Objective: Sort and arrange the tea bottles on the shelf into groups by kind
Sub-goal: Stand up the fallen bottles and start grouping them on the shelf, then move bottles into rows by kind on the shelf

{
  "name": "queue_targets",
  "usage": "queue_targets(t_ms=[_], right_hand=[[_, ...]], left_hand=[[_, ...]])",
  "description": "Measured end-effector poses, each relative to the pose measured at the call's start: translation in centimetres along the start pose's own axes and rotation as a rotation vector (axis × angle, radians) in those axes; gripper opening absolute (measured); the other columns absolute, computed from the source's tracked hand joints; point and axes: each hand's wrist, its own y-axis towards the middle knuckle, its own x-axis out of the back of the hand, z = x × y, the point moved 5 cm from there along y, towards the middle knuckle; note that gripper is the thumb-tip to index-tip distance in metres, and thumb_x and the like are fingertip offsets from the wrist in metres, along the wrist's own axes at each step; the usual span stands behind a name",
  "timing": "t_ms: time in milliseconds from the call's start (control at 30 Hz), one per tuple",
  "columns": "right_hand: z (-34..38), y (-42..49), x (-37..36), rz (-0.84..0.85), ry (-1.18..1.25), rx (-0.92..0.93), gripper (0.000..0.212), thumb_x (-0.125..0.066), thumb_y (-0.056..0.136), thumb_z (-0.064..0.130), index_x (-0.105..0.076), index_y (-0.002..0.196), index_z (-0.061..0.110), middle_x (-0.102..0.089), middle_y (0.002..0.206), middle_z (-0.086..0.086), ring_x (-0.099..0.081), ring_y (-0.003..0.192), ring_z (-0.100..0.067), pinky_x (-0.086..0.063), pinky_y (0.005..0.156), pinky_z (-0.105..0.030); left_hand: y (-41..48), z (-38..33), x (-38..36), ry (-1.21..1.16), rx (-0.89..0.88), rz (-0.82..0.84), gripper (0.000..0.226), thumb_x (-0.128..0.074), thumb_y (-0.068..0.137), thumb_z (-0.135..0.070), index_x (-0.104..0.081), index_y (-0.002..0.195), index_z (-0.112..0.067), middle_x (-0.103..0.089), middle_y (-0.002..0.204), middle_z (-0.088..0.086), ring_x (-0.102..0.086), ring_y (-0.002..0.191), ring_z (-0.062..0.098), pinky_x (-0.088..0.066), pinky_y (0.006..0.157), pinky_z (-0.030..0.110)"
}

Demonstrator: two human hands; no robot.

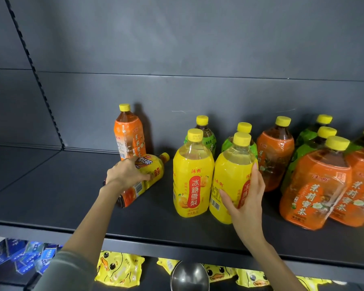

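On the dark shelf (pixel 76 198) a yellow-and-orange bottle (pixel 149 171) lies on its side, cap pointing back right. My left hand (pixel 124 174) grips its middle from above. Behind it an orange jasmine tea bottle (pixel 129 135) stands upright. Two yellow pear-drink bottles stand side by side in the middle: the left one (pixel 192 179) is free, and my right hand (pixel 247 198) holds the right one (pixel 231 177) by its label. Green bottles (pixel 207 135) stand behind them. More orange bottles (pixel 274 156) and green ones (pixel 309 135) crowd the right end.
The shelf's left part is bare, with a slotted upright (pixel 36 74) at the back left. Below the shelf's front lip (pixel 177 246) lie blue packets (pixel 25 257), yellow duck-print packets (pixel 118 267) and a round metal object (pixel 189 276).
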Motion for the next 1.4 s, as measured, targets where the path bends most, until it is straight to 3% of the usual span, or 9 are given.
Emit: queue_targets(t_ms=[567,633,733,833,1033,1133,1233,1300,1400], right_hand=[[-0.9,0.0,-0.2,-0.019,0.005,0.018,0.085,-0.046,0.070,0.081,0.007,0.135,0.065,-0.013,0.144,0.006,-0.028,0.132,-0.015,-0.034,0.100,-0.030],[-0.9,0.0,-0.2,-0.019,0.012,0.013,0.085,-0.046,0.069,0.082,0.007,0.134,0.066,-0.015,0.148,-0.002,-0.029,0.132,-0.015,-0.035,0.100,-0.031],[-0.9,0.0,-0.2,-0.022,0.010,0.020,0.085,-0.046,0.071,0.081,0.007,0.135,0.065,-0.015,0.148,-0.002,-0.029,0.133,-0.016,-0.034,0.101,-0.031],[-0.8,0.0,-0.3,-0.016,0.015,0.007,0.087,-0.053,0.073,0.073,0.007,0.135,0.065,-0.013,0.150,-0.004,-0.028,0.134,-0.015,-0.032,0.102,-0.028],[-0.5,-0.1,0.1,0.039,-0.010,-0.039,0.088,-0.064,0.080,0.041,-0.002,0.142,0.048,-0.009,0.153,-0.004,-0.019,0.134,-0.001,-0.022,0.102,-0.009],[-0.8,-0.4,0.5,0.143,0.021,-0.067,0.095,-0.063,0.082,0.037,0.007,0.143,0.051,-0.004,0.156,0.008,-0.014,0.141,-0.002,-0.023,0.109,-0.018],[-0.9,-0.8,1.7,0.254,-0.041,-0.064,0.091,-0.059,0.087,0.035,0.009,0.145,0.046,-0.003,0.156,0.014,-0.011,0.139,0.009,-0.020,0.105,-0.005],[-0.3,-1.1,3.2,0.300,-0.150,-0.033,0.082,-0.054,0.090,0.037,0.005,0.146,0.045,-0.010,0.155,0.017,-0.012,0.136,0.013,-0.019,0.101,0.001],[0.4,-2.2,6.2,0.310,-0.345,-0.011,0.068,-0.048,0.092,0.041,-0.013,0.150,0.034,-0.029,0.147,0.015,-0.029,0.132,0.002,-0.031,0.102,-0.016]], left_hand=[[-5.3,0.7,-1.5,-0.693,0.109,-0.683,0.087,-0.076,0.071,-0.050,-0.033,0.141,-0.023,-0.042,0.137,0.005,-0.042,0.126,0.024,-0.040,0.093,0.050],[-6.3,0.5,-2.3,-0.777,0.086,-0.716,0.091,-0.078,0.071,-0.044,-0.029,0.143,-0.017,-0.037,0.140,0.008,-0.035,0.129,0.023,-0.036,0.097,0.040],[-7.2,0.4,-3.5,-0.869,-0.015,-0.711,0.101,-0.083,0.069,-0.030,-0.021,0.145,-0.007,-0.030,0.141,0.017,-0.027,0.131,0.023,-0.022,0.099,0.006],[-7.2,0.2,-3.7,-0.838,-0.051,-0.652,0.102,-0.081,0.071,-0.020,-0.015,0.146,-0.002,-0.025,0.143,0.022,-0.021,0.131,0.022,-0.013,0.094,-0.006],[-7.9,0.4,-3.7,-0.734,-0.088,-0.542,0.099,-0.072,0.080,-0.021,-0.003,0.149,-0.003,-0.015,0.149,0.023,-0.019,0.137,0.030,-0.020,0.101,0.024],[-8.8,1.2,-4.3,-0.611,-0.140,-0.478,0.094,-0.067,0.084,-0.018,-0.001,0.149,-0.003,-0.013,0.152,0.023,-0.018,0.139,0.034,-0.022,0.104,0.032],[-10.2,2.2,-4.9,-0.575,-0.152,-0.365,0.084,-0.060,0.090,-0.015,-0.002,0.151,-0.011,-0.016,0.153,0.015,-0.025,0.137,0.032,-0.035,0.102,0.046],[-11.3,2.8,-4.9,-0.515,-0.114,-0.326,0.071,-0.055,0.093,-0.018,-0.014,0.150,-0.014,-0.022,0.151,0.011,-0.035,0.132,0.033,-0.045,0.092,0.051],[-13.4,2.7,-3.8,-0.331,-0.190,-0.396,0.042,-0.056,0.092,-0.015,-0.048,0.133,-0.011,-0.047,0.135,0.011,-0.051,0.114,0.036,-0.051,0.074,0.048]])
